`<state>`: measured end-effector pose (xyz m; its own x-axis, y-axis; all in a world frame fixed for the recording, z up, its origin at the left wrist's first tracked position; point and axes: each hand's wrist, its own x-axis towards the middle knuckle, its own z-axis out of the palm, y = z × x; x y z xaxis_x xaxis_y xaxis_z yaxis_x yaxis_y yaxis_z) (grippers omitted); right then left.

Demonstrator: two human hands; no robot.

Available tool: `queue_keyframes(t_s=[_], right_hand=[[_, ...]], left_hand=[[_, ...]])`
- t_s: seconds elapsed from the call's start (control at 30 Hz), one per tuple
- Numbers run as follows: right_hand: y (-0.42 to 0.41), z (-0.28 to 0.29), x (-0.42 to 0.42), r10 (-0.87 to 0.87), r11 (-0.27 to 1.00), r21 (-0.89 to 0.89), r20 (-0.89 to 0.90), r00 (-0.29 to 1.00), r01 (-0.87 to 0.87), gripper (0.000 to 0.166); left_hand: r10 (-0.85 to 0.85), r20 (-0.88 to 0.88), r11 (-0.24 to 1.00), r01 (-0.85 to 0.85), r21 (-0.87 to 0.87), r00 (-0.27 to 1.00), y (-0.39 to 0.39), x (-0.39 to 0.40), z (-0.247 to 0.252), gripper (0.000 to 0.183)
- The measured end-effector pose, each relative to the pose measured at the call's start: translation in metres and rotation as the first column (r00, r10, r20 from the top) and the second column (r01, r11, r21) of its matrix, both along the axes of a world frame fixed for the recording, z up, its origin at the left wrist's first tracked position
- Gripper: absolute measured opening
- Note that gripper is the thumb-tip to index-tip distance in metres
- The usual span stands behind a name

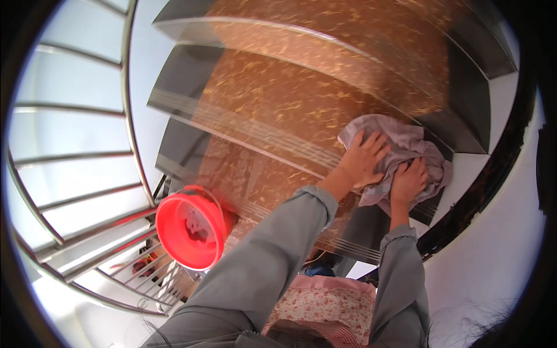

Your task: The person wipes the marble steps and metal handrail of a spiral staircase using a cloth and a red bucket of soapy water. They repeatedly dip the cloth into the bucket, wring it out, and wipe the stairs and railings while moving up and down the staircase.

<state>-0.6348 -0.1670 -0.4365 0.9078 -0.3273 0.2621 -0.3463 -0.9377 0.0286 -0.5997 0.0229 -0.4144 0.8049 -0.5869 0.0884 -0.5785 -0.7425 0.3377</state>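
Observation:
A damp-looking greyish-pink cloth lies bunched on a brown marbled stair tread, near the tread's right end. My left hand rests flat on the cloth's left part with its fingers spread. Just to the right, my right hand presses on the cloth with bent fingers gripping its folds. Down to the left, apart from both hands, stands a red plastic bucket with a wire handle. It contains liquid with pale foam on it.
The stairs curve upward, with dark end strips and grooved front edges. A stainless steel railing runs along the left. On the right, a dark skirting band borders the white wall. My floral apron hangs below my arms.

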Motion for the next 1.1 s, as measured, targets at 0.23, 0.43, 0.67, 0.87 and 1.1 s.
queue_keyframes(t_s=[0.23,0.43,0.67,0.87,1.1], right_hand=[[0.166,0.010,0.012,0.305,0.950,0.047,0.055,0.951,-0.308,0.047],[0.311,0.020,0.028,0.532,0.828,0.149,0.095,0.842,-0.540,0.049],[0.356,0.020,0.032,0.692,0.696,0.141,0.130,0.710,-0.704,0.050],[0.354,0.019,0.036,0.699,0.699,0.097,0.118,0.705,-0.709,0.049],[0.356,0.019,0.036,0.704,0.705,0.074,0.049,0.709,-0.705,0.049]], left_hand=[[0.332,-0.006,0.940,-0.330,0.085,0.943,0.189,-0.018,0.003,0.085],[0.541,0.112,0.786,-0.549,0.283,0.833,0.338,-0.010,0.002,0.085],[0.601,0.252,0.747,-0.645,0.160,0.758,0.396,-0.014,-0.012,0.078],[0.628,0.175,0.744,-0.651,0.148,0.758,0.390,-0.014,-0.004,0.078],[0.655,0.024,0.683,-0.578,-0.446,0.756,0.398,-0.069,0.014,0.062]])
